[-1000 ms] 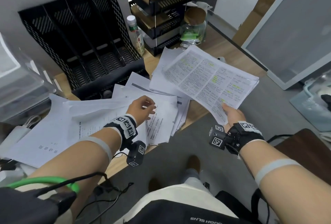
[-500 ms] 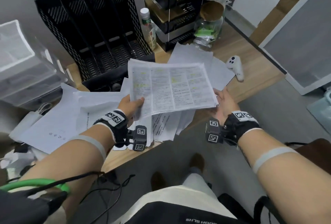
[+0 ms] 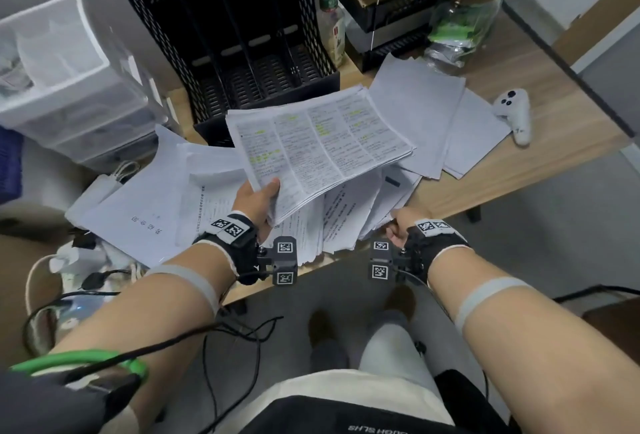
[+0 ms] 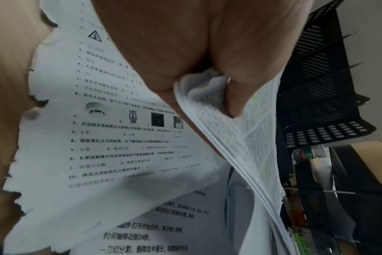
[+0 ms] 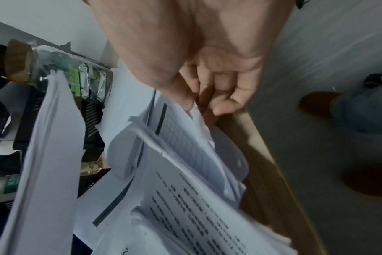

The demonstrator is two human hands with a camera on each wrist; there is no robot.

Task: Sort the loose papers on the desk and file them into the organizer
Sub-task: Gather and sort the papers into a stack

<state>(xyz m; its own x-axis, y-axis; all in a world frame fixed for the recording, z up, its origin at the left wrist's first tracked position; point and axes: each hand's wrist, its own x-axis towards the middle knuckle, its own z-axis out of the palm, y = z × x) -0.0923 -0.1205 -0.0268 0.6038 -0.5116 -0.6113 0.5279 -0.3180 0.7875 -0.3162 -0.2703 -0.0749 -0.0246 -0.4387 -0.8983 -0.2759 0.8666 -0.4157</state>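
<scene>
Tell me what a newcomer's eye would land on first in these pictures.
First, the highlighted stack of papers held up mid-frame, gripped at its near corner by the left hand. Next, the loose papers spread over the wooden desk, where the right hand pinches a sheet's edge. Behind stands the empty black organizer.
</scene>
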